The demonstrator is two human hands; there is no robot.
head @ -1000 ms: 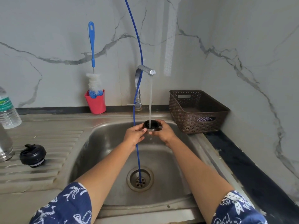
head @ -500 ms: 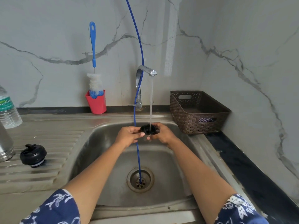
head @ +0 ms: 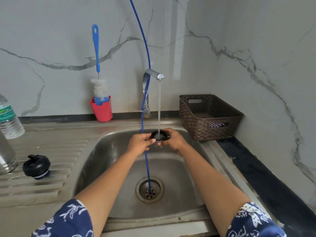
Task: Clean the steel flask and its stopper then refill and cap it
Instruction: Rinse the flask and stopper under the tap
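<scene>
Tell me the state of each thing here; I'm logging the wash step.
Tap: running, stream falling into the ring.
Ring: gripped at its rim by left hand and right hand, under the stream.
Stopper: off the flask, standing on the drainboard.
Flask: on the drainboard, top out of frame.
Brush: head-down in the cup.
Hose: hanging into the drain.

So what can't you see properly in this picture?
Head view:
- steel flask: cut off by the left edge, only its lower part shows.
- water bottle: cut by the same edge.
- black stopper piece: underside hidden by left hand and right hand.
- striped thing: mostly behind the basket wall.
</scene>
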